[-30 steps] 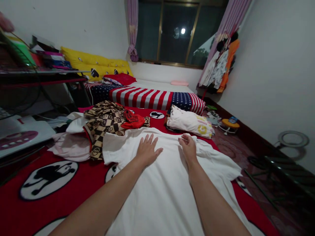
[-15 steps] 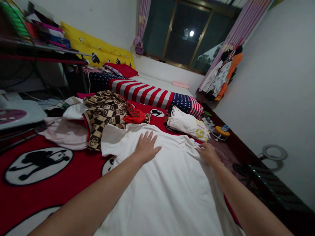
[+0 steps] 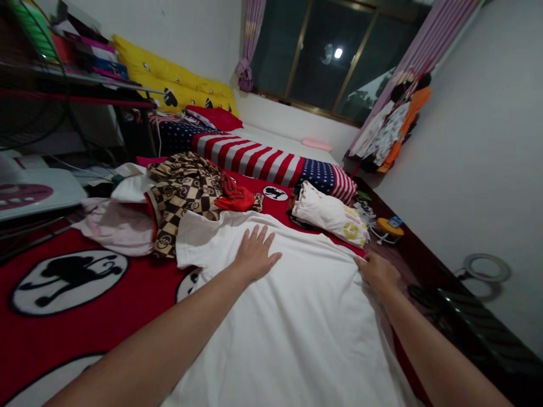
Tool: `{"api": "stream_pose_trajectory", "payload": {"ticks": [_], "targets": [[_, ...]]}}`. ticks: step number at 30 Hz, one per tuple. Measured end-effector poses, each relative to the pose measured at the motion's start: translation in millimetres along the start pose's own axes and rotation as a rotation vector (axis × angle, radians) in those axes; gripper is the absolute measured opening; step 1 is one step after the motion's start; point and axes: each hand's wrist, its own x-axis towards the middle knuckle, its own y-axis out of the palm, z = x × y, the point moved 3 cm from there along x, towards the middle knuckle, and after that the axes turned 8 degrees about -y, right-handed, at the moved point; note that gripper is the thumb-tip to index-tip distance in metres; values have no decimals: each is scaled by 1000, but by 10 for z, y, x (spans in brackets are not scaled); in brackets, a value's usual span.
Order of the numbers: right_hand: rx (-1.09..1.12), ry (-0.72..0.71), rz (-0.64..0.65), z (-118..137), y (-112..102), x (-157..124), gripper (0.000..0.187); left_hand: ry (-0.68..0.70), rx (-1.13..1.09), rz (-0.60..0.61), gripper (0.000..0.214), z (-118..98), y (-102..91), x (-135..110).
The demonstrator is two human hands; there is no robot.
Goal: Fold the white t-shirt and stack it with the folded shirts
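White knit cloth fills the near half of the view: a white T-shirt [image 3: 305, 316] lies spread on a red blanket [image 3: 106, 316] printed with black-figure roundels, its hem end toward the person and its shoulders away. The left hand [image 3: 254, 254] lies flat on the upper chest of the shirt, fingers spread and palm down. The right hand [image 3: 377, 271] sits at the shirt's right shoulder edge with its fingers curled over the cloth; whether it pinches the fabric or only presses it cannot be told. By the look of it, the work in hand is laying the shirt out smooth, one hand anchoring and the other at the edge. Any further handling at that side would call for a light grip, since the shirt's right edge runs along the very rim of the bed, with a dark rack [image 3: 466, 316] on the floor just beyond. On the other side the left sleeve [image 3: 199, 243] touches a brown checked garment [image 3: 182, 192], which is heaped with a red garment [image 3: 233, 198] and a pale pink one [image 3: 114, 226], so room there is tight. Beyond the shoulders a folded white garment with yellow lettering [image 3: 331, 215] lies near, and a stars-and-stripes quilt [image 3: 263, 158] farther off. The widest bare stretch of blanket is at the near left
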Motion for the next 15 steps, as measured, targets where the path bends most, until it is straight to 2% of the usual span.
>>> {"api": "stream_pose_trajectory", "payload": {"ticks": [2,5,7,8,10,13,15], "targets": [[-23,-72,-80,200,-100,5,36,-1,6,-1,69,-2,-6,-2],[76,-379,-201,654,-232,-48,37,1,9,7,69,-3,-21,-9],[159,-620,-138,940,-200,-105,37,3,9,16,69,-3,-34,-17],[173,-695,-85,1038,-148,-122,38,5,8,20,69,-2,-40,-21],[153,-703,-8,1117,-15,-100,42,7,4,23,69,-1,-46,-26],[111,-565,-3,1053,130,40,47,14,-4,23,68,2,-45,-23],[91,-510,5,1011,153,125,48,20,-11,25,69,5,-41,-16]]}}
